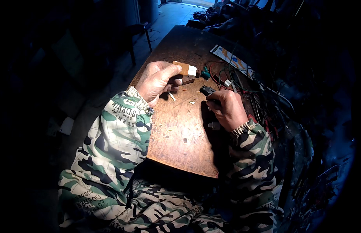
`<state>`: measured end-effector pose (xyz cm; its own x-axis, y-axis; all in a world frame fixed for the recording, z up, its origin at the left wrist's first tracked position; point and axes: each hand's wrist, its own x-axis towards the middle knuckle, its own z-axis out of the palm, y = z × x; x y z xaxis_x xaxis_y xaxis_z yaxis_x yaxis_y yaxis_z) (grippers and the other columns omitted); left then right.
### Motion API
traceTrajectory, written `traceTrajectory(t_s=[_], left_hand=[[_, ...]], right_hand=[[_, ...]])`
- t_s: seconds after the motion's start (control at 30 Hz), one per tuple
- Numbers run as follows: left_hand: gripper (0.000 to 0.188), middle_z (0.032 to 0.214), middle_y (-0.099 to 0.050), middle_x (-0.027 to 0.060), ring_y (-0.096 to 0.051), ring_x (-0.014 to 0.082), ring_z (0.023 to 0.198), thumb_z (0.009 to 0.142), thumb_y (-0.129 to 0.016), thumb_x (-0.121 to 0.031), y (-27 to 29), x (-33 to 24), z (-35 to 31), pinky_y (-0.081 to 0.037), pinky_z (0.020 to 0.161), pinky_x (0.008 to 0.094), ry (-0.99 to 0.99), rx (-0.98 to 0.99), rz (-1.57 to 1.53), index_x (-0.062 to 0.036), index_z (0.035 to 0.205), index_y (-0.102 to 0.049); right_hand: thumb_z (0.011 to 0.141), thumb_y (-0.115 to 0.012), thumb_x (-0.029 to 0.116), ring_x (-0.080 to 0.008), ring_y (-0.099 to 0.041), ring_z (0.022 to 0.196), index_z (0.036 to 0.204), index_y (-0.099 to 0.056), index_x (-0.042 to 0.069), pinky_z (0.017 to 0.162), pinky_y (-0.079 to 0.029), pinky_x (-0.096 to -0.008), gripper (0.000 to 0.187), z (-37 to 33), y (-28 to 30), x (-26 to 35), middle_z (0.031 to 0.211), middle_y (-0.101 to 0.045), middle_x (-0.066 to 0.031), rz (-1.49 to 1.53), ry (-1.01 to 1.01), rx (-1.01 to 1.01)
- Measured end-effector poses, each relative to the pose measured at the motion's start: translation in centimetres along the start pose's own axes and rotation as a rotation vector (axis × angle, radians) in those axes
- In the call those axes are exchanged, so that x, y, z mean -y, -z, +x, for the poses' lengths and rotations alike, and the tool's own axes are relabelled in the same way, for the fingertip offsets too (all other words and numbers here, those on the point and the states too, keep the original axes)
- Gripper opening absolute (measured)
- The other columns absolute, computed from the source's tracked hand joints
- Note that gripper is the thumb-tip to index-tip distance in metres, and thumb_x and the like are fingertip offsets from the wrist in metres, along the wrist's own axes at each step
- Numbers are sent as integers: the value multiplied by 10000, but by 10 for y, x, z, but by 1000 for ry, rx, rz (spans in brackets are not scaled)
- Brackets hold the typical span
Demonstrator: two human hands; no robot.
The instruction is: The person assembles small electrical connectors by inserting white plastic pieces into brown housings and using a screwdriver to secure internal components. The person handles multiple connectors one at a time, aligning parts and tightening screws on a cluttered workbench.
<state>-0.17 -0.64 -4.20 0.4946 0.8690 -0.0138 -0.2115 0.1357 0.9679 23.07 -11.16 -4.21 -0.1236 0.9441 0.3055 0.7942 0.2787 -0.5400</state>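
My left hand (159, 80) is closed on a small tan-brown block (181, 68) with a white end piece (192, 70), held above the table between thumb and fingers. Just under it shows a darker brown block (188, 79), partly hidden by my fingers; I cannot tell whether it is held too or rests on the table. My right hand (228, 110) grips a black tool (206, 90) whose dark tip points up and left toward the block. The tip stands apart from the block. Most of the tool is covered by my fingers, so its kind cannot be made out.
Scraps (192, 102) and a thin pale stick (171, 96) lie on the worn wooden table (176, 143). A green piece (205, 73) and tangled wires (252, 97) are beyond and right of my right hand. A long printed card (233, 60) lies at the far right; a stool (138, 31) stands far left.
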Motion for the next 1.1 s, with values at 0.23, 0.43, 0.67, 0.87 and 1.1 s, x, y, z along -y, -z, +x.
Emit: traceTrajectory(t_s=[0.23,0.43,0.67,0.87,1.1], left_hand=[[382,855,-683,58,-672,97,750,989,-679,-279,-10,1,-8,-542,629,215,133,33,129,57,1169,-647],[350,880,-688,64,-670,95,760,993,-680,-250,-20,0,-13,-550,657,228,170,44,142,57,1158,-655],[415,991,-706,87,-703,144,892,977,-728,-257,-25,12,-14,-609,770,272,202,255,100,70,1209,-620],[372,1017,-704,91,-716,155,876,966,-741,-235,-29,8,-17,-619,770,276,196,265,52,50,1178,-629],[410,1008,-707,125,-721,170,875,951,-759,-200,-30,13,-16,-616,771,284,159,242,174,99,1190,-612]], right_hand=[[858,-691,22,-406,-701,854,958,-742,-7,746,-556,-471,116,8,-10,3,917,-702,-231,-99,-26,64],[873,-695,4,-396,-655,780,939,-657,0,662,-516,-466,76,-7,-9,0,851,-621,-185,-64,109,-163],[899,-750,47,-176,-644,734,957,-731,13,635,-518,-303,70,-5,-9,5,863,-639,-84,279,135,-304],[871,-772,33,-195,-662,747,976,-734,19,644,-531,-311,113,-6,-4,9,866,-629,-91,240,205,-293],[844,-801,51,-199,-671,737,933,-734,-1,645,-540,-308,123,-9,-6,14,858,-636,-95,326,113,-235]])
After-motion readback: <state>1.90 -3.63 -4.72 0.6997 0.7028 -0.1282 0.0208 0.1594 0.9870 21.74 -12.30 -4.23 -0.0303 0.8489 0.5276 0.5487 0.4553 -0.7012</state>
